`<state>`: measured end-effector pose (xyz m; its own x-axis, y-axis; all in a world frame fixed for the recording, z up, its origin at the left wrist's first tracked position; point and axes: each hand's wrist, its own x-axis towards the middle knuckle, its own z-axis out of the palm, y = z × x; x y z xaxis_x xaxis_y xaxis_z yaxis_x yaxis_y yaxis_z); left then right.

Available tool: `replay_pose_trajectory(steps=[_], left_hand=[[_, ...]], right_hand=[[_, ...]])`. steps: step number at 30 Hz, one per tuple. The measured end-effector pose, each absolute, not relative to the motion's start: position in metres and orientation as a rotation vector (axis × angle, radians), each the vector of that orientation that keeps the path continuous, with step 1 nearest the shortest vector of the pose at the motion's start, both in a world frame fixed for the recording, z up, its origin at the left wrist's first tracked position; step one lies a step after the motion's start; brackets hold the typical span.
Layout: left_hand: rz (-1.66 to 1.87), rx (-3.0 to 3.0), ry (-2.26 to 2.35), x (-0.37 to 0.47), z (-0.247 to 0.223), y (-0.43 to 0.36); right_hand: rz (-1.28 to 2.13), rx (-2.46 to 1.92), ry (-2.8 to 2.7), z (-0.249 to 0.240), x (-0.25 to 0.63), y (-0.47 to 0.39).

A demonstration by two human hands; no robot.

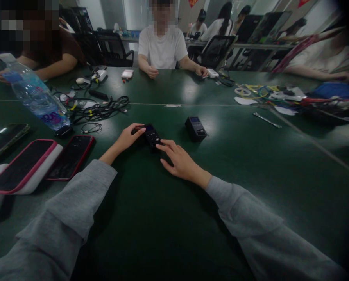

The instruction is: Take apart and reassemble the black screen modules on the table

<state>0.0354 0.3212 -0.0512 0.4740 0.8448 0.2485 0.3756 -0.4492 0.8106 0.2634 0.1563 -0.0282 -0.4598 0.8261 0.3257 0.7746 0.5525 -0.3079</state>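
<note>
A small black box-shaped device (152, 136) with a little screen and buttons rests on the green table in front of me. My left hand (129, 137) grips its left side, thumb on the top near the screen. My right hand (177, 158) is at its right lower corner with the fingers apart, and the index fingertip is at the buttons. Whether that fingertip presses one, I cannot tell. A second black device (195, 128) of the same kind stands on the table to the right, touched by neither hand.
Phones (71, 158) and a water bottle (39, 93) are on the left, near tangled black cables (104, 109). A wrench (267, 120) and a pile of coloured wires (265, 92) lie to the right. Across the table sits a person in a white shirt (162, 48); others sit at both sides.
</note>
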Motion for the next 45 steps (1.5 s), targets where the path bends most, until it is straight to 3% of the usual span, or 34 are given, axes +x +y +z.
replay_pose_trajectory(steps=[45], left_hand=[[0.815, 2.142, 1.053, 0.0360, -0.0488, 0.3225]], right_hand=[[0.181, -1.280, -2.369, -0.0310, 0.2608, 0.1578]])
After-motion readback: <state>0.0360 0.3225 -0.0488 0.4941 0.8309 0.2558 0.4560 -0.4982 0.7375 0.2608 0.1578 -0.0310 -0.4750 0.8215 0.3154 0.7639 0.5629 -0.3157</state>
